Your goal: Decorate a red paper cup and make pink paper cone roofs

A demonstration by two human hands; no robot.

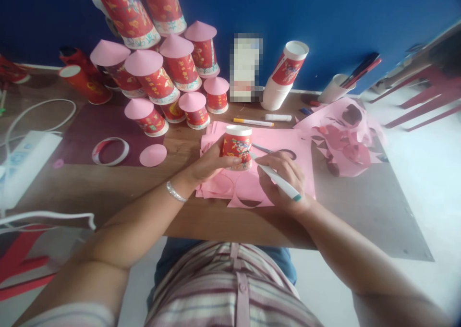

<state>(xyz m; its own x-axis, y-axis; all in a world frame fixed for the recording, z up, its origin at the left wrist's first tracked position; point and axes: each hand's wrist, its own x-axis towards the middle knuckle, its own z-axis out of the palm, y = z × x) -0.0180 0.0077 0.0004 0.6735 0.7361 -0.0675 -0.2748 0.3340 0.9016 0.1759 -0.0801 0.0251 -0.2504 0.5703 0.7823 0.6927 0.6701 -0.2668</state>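
both arms reach in over the table's (223, 226) near edge, the torso (223, 288) facing it squarely. the left forearm (144, 216) slants inward, elbow bent; the left hand (211, 166) is curled in a grasp, its thumb (230, 162) laid across the front. opposite, the right forearm (342, 245) angles in, and the right hand (283, 175) makes a writing grip, fingers folded, back turned upward. the hands sit side by side, well in from that edge.
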